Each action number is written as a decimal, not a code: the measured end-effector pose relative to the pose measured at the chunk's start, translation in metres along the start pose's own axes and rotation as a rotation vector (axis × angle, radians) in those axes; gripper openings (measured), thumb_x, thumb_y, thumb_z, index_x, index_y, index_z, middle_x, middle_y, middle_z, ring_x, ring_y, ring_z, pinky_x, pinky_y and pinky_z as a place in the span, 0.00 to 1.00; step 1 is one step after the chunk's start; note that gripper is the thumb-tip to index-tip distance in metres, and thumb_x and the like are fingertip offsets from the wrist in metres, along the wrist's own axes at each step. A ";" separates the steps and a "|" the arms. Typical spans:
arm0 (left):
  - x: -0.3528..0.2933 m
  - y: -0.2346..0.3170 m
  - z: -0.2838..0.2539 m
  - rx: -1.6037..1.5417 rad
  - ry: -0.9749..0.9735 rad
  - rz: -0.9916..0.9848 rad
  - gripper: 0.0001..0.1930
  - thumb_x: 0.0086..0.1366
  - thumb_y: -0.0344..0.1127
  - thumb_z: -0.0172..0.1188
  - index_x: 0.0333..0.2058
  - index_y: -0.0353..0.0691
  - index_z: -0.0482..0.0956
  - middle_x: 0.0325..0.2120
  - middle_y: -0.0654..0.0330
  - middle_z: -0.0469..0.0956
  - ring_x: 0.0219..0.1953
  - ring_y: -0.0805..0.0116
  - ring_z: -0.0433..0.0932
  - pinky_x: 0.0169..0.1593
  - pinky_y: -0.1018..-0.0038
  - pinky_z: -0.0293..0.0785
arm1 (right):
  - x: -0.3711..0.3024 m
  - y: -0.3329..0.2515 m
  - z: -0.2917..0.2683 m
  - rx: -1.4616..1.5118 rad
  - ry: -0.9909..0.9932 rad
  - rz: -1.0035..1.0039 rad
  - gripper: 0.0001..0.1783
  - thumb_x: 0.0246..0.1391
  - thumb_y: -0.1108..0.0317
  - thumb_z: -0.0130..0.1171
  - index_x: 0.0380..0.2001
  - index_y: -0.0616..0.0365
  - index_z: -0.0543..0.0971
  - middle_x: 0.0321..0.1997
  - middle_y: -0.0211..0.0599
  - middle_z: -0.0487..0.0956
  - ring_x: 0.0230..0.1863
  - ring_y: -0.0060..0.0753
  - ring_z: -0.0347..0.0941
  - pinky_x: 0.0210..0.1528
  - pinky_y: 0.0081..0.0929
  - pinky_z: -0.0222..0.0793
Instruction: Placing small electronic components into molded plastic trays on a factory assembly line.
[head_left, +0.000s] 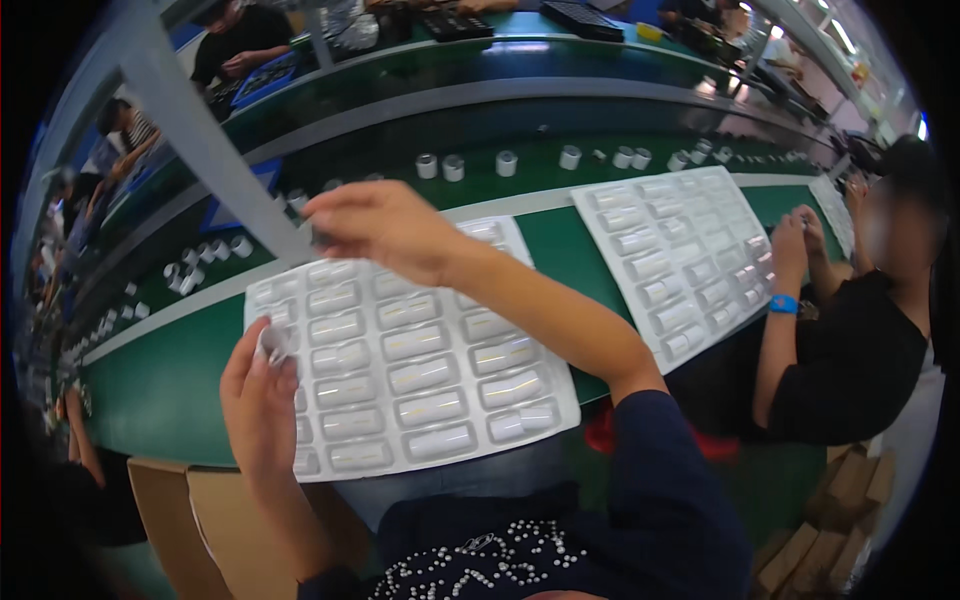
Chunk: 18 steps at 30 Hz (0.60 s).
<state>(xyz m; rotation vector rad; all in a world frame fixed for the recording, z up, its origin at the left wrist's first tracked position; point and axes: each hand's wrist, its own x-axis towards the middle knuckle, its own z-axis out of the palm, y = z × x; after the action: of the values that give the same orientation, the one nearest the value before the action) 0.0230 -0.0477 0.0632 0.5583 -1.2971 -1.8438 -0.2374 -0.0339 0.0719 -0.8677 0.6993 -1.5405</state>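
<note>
My left hand point(258, 400) is closed around a small white cylindrical part point(274, 343), its open end facing up, over the left edge of a white moulded tray point(572, 408). My right hand point(395, 228) reaches across above the tray's far edge, fingers bent together. Something small and greyish shows at its fingertips, too blurred to name. Rows of white cylinders point(428, 408) lie on their sides in the tray's pockets. My right forearm hides part of the tray's far right side.
A grey post point(200, 130) rises just beyond my right hand. White cylinders point(506, 163) stand along the dark conveyor belt point(400, 140). A second filled tray point(655, 345) lies to the right, near a co-worker's hands point(795, 235). Cardboard boxes point(235, 530) stand below left.
</note>
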 end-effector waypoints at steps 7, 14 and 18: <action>-0.014 -0.037 -0.005 -0.349 0.071 0.023 0.21 0.73 0.39 0.48 0.59 0.34 0.63 0.45 0.56 0.72 0.41 0.75 0.71 0.45 0.80 0.71 | -0.030 -0.008 0.037 -0.197 -0.176 0.009 0.15 0.58 0.67 0.62 0.46 0.65 0.79 0.35 0.33 0.80 0.31 0.20 0.77 0.35 0.19 0.76; -0.023 -0.034 -0.001 -0.580 0.035 -0.002 0.22 0.74 0.38 0.47 0.61 0.32 0.61 0.47 0.56 0.71 0.40 0.76 0.70 0.48 0.78 0.71 | -0.033 0.016 0.043 -0.385 -0.365 -0.267 0.23 0.50 0.71 0.67 0.50 0.66 0.76 0.31 0.32 0.79 0.28 0.20 0.74 0.34 0.21 0.72; -0.028 -0.044 -0.025 -0.561 -0.124 0.035 0.22 0.74 0.38 0.47 0.61 0.33 0.60 0.49 0.57 0.72 0.41 0.76 0.70 0.49 0.77 0.71 | -0.052 0.002 0.059 -0.702 -0.315 -0.260 0.20 0.46 0.67 0.70 0.43 0.62 0.80 0.32 0.36 0.79 0.30 0.22 0.74 0.35 0.21 0.70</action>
<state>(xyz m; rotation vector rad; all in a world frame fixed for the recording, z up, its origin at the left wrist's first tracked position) 0.0421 -0.0321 0.0108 0.1198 -0.7951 -2.1182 -0.1846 0.0192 0.0945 -1.7415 0.9336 -1.3349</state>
